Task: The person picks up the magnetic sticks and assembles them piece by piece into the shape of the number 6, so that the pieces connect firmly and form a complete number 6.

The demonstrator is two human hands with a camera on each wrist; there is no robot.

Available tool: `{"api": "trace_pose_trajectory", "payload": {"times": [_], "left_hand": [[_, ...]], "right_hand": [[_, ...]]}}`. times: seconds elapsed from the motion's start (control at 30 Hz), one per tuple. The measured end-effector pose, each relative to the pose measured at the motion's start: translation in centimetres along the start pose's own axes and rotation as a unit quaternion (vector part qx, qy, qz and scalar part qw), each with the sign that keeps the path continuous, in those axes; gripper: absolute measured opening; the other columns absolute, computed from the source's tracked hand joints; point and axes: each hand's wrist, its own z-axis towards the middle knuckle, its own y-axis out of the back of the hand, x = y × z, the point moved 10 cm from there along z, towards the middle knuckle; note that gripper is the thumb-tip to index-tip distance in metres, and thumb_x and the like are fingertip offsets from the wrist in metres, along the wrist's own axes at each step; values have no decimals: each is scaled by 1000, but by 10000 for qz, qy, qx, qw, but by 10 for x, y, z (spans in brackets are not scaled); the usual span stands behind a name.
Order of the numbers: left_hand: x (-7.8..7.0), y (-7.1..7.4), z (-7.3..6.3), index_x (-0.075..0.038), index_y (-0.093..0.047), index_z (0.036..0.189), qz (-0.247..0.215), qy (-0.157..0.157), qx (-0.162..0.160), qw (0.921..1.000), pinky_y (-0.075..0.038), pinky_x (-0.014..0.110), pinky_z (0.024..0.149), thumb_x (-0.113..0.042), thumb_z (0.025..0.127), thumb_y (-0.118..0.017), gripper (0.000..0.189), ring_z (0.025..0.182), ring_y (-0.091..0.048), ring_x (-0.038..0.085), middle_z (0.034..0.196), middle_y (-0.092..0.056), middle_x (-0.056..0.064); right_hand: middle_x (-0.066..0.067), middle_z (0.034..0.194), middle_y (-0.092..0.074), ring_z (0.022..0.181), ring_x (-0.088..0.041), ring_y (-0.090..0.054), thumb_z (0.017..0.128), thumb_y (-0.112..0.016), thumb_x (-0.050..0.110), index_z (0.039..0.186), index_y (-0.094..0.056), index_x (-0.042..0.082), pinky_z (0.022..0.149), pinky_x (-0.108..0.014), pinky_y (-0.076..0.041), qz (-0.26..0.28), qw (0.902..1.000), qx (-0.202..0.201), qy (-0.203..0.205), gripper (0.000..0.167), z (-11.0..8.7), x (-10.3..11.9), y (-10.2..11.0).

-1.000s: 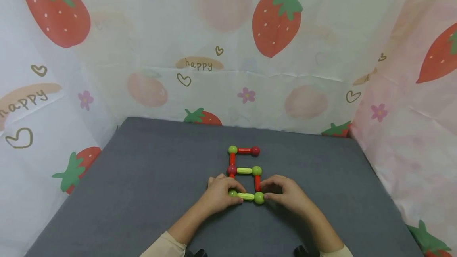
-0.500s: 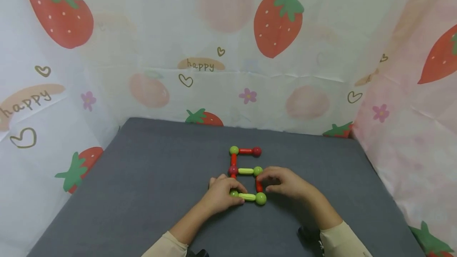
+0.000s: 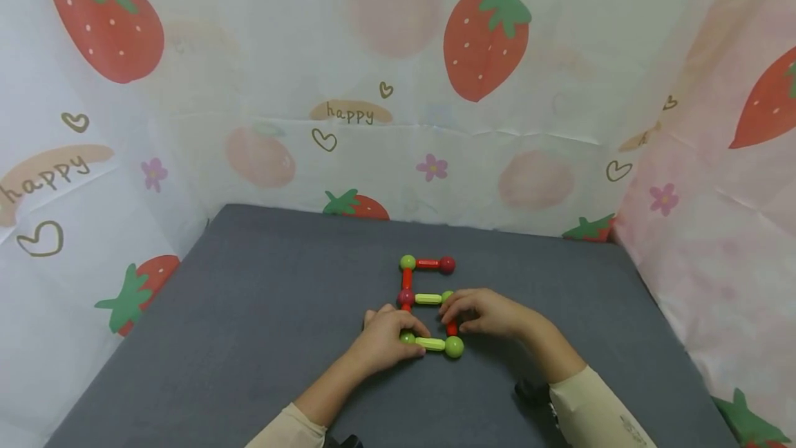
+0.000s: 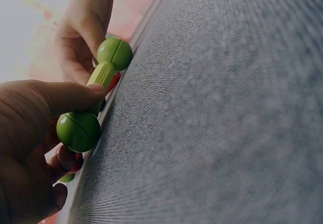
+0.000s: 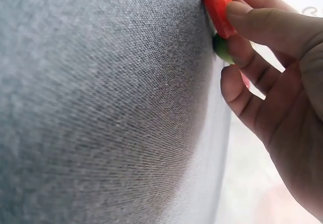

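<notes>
A figure of magnetic rods and balls, shaped like a 6, lies on the dark grey tabletop. My left hand (image 3: 387, 339) pinches the yellow-green rod (image 4: 102, 75) of the bottom row, thumb on the rod near the lower left green ball (image 4: 79, 131). At the figure's right side, my right hand (image 3: 494, 313) pinches a red rod (image 5: 217, 8) between thumb and fingers, with the rod's grey end face showing in the right wrist view. Its fingers partly cover the upper right green ball (image 3: 446, 295). The lower right green ball (image 3: 455, 347) sits just below the red rod.
The figure's top has a green ball (image 3: 407, 263), a red rod (image 3: 428, 264) and a dark red ball (image 3: 447, 265). Another dark red ball (image 3: 406, 297) joins the middle row. Strawberry-printed cloth (image 3: 273, 75) hangs behind and beside the grey tabletop (image 3: 298, 275).
My right hand has moved from beside the lower right green ball up to the right-side red rod and the ball above it. The left hand keeps its hold.
</notes>
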Motion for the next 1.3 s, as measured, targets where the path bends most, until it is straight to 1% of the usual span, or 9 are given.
{"api": "trace_pose_trajectory", "payload": {"times": [0.17,0.3,0.5,0.67,0.77,1.03,1.3], "left_hand": [[2,0,1,-40,-75,92,8,19,-1,10000,-21,33,73,-37,74,-83,21,75,-41,6,81,-65,-27],[3,-2,2,-41,-74,92,40,32,14,10000,-21,33,72,-38,74,-83,21,74,-41,6,81,-64,-27],[4,-3,1,-40,-75,93,-11,83,69,9999,-21,34,73,-37,74,-83,21,74,-41,7,82,-65,-26],[4,-3,1,-39,-75,93,-17,115,80,9999,-21,34,73,-37,75,-83,21,75,-41,8,82,-65,-25],[5,-2,2,-40,-75,93,-9,105,67,9999,-21,34,73,-37,75,-83,21,75,-41,7,83,-66,-26],[3,-1,2,-40,-75,93,-36,107,52,9999,-21,34,73,-36,74,-83,21,74,-41,7,82,-66,-24],[4,-1,1,-39,-75,93,-24,68,-3,10000,-21,34,73,-38,75,-83,20,73,-42,6,82,-67,-25]], "right_hand": [[11,127,-61,122,-13,-55,91,-66,4,111,-72,25,96,-32,-49,-202,9998,35,80,29,4,1,-2],[12,125,-62,120,-10,-56,92,-64,4,109,-72,27,97,-31,-49,-409,9990,38,157,29,6,1,-4],[9,126,-62,119,-12,-56,92,-63,2,111,-72,25,96,-32,-49,-573,9976,184,336,31,7,5,-8],[11,125,-61,118,-10,-56,92,-63,3,109,-72,27,95,-29,-50,-697,9967,217,353,30,9,3,-10],[11,124,-61,118,-9,-56,92,-63,2,107,-72,27,93,-28,-50,-665,9970,210,327,30,10,2,-9],[7,124,-62,119,-10,-55,92,-62,0,104,-71,25,95,-29,-49,-310,9988,197,329,29,9,5,-6],[6,123,-61,117,-10,-56,92,-62,-1,103,-70,25,93,-28,-50,-103,9987,207,445,29,9,5,-8]]}}
